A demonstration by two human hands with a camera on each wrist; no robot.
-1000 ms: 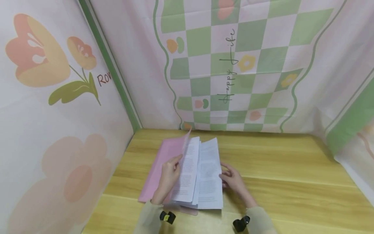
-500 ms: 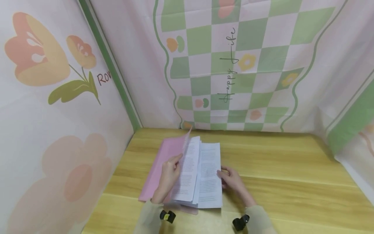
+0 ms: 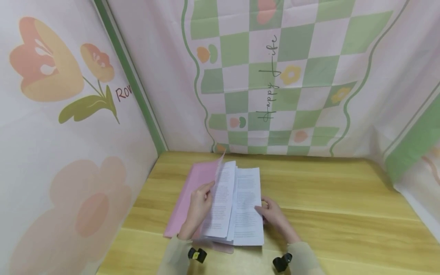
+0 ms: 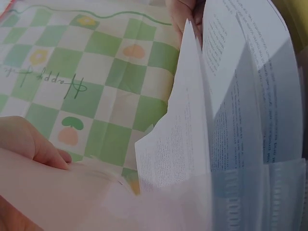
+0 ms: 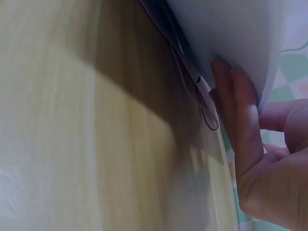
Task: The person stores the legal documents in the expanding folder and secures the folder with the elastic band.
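Observation:
A pink plastic folder (image 3: 187, 191) stands partly open on the table, its cover raised. My left hand (image 3: 200, 204) pinches the cover's free edge between thumb and fingers; the left wrist view shows the thumb on the pink cover (image 4: 96, 192). Inside the folder lie several printed paper sheets (image 3: 220, 206), fanned apart. With my right hand (image 3: 273, 214) I hold the outer edge of the rightmost sheet (image 3: 248, 202), thumb on the printed face. In the right wrist view, the right-hand fingers (image 5: 240, 110) lie along the paper's underside (image 5: 226, 29).
The wooden table (image 3: 343, 214) extends to the right of the papers. A checkered curtain (image 3: 264, 95) hangs behind its far edge, and a flower-printed curtain (image 3: 79, 141) stands close on the left. An elastic loop (image 5: 211, 122) sticks out beneath the papers.
The rightmost sheet has straightened at its top corner and now lies flatter and slightly farther right. My right hand has shifted a little along its edge. My left hand keeps its place on the cover.

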